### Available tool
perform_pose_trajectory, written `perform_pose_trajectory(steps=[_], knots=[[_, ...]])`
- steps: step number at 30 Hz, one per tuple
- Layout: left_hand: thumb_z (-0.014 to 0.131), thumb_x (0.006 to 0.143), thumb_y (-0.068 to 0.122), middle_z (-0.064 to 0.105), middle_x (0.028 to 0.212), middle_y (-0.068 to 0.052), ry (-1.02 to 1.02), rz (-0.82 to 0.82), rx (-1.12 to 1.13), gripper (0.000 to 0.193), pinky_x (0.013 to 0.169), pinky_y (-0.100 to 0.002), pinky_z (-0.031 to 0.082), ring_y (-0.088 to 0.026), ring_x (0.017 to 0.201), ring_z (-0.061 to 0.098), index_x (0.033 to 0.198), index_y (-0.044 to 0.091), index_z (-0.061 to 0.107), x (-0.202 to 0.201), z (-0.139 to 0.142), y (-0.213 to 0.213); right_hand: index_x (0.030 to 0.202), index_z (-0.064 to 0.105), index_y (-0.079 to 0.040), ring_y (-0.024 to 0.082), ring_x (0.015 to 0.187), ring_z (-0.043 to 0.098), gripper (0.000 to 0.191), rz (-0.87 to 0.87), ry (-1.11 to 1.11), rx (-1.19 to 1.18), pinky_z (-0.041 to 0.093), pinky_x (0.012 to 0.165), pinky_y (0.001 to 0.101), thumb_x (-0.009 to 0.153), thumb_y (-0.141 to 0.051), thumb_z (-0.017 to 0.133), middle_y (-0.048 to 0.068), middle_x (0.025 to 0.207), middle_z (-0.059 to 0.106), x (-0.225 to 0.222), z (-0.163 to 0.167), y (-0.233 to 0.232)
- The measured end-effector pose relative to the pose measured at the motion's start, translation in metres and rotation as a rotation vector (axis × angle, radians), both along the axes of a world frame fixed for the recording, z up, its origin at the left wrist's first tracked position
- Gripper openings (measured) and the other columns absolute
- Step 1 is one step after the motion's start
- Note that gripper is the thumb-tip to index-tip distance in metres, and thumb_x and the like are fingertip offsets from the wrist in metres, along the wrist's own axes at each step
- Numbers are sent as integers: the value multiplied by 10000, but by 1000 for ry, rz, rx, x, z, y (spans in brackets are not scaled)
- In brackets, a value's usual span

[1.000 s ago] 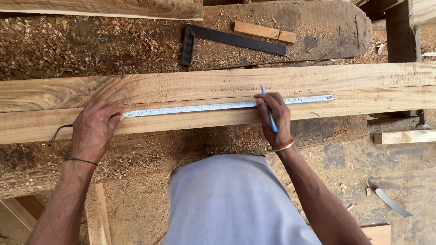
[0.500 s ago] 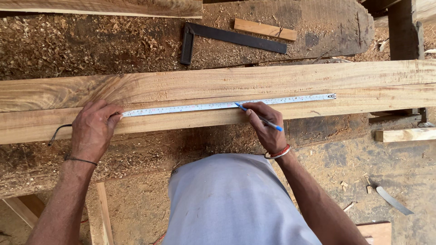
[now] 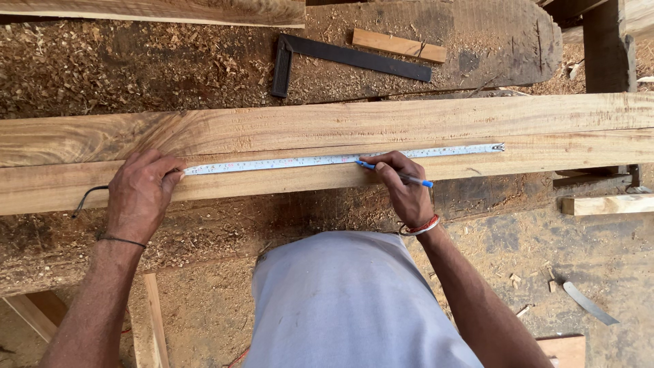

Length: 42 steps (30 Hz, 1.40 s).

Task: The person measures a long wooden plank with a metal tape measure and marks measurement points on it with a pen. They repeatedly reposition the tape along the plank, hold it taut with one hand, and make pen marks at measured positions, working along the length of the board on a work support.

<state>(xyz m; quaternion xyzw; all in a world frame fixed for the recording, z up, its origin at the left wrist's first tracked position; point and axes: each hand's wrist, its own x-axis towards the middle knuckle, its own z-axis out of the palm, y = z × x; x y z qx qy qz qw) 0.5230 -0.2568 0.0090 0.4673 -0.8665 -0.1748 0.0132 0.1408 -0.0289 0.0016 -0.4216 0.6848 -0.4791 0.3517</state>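
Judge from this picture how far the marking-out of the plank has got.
Done: the tape measure lies stretched along the plank, its case end pinned by the left hand. In hand: the right hand sets a blue pen at the tape's edge. Left: no finished marks show.

Tape measure (image 3: pixel 327 161) along the plank (image 3: pixel 477 123), try square (image 3: pixel 340 58) behind on the bench (image 3: pixel 136 68).
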Motion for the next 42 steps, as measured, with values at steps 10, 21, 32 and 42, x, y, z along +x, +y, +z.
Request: perform_pose_trajectory(steps=[10,21,32,42], knots=[[743,930,228,681,985,-32,-10,1,1,168,948,-443,533,-240,1005,632,1075,149,772,2,-4,-1,1138,705,60,176,967,724,299,-81,-92,-11,584,905,310,1035,-157,527,146,1023,767,0,-3,2],[745,932,223,684,1001,-40,19,-2,-3,161,958,-441,528,-245,1020,629,1069,143,774,2,-3,0,1143,698,59,181,978,739,300,-84,-131,-2,606,909,320,1044,-163,523,147,1027,766,-2,-6,3],[749,926,232,694,1010,-33,-18,-11,-13,171,934,-436,546,-232,991,641,1073,149,778,6,-12,-2,1141,703,46,194,974,751,307,-81,-108,-10,619,914,335,1050,-189,528,154,1024,769,-1,-6,3],[750,926,215,694,1008,-28,5,-20,-20,162,930,-431,539,-233,996,638,1072,150,776,3,-6,-1,1160,686,59,259,997,763,338,-123,-200,-109,643,904,400,1083,-212,500,214,1044,760,1,-6,12]])
